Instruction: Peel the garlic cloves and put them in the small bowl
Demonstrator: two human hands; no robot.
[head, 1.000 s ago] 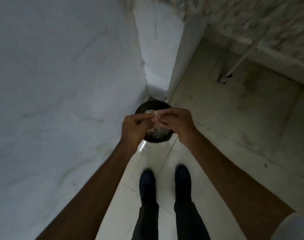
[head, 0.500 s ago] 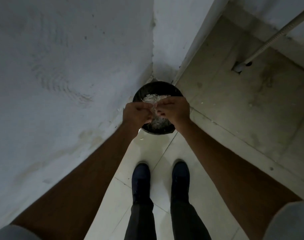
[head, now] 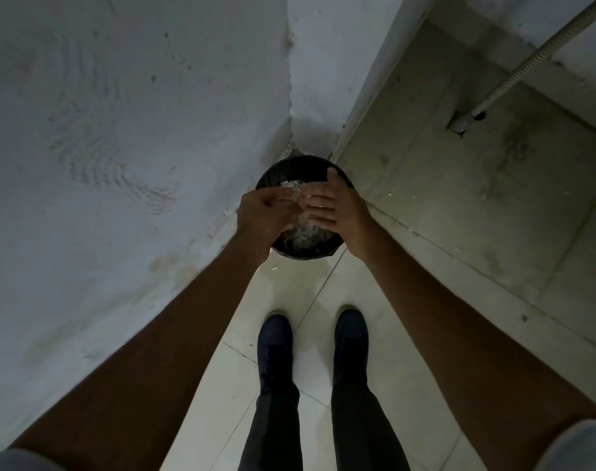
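Observation:
A round black bin [head: 298,166] stands on the floor in the wall corner, with a heap of pale garlic skins [head: 306,234] inside. Both my hands hover just above it, close together. My left hand [head: 264,215] has its fingers curled around a tuft of dry garlic skins [head: 291,190] that sticks out at its fingertips. My right hand [head: 337,205] has straight, spread fingers that lie against the left hand's fingertips. No cloves or small bowl are in view.
A rough white wall [head: 119,147] rises on the left and a concrete ledge [head: 459,215] runs on the right with a hose [head: 527,59] across it. My dark shoes [head: 276,338] stand on pale floor tiles. Scraps of skin [head: 274,266] lie by the bin.
My right hand has let go of the skins and spread its fingers flat. The view has come closer over the bin, and skins are dropping into it.

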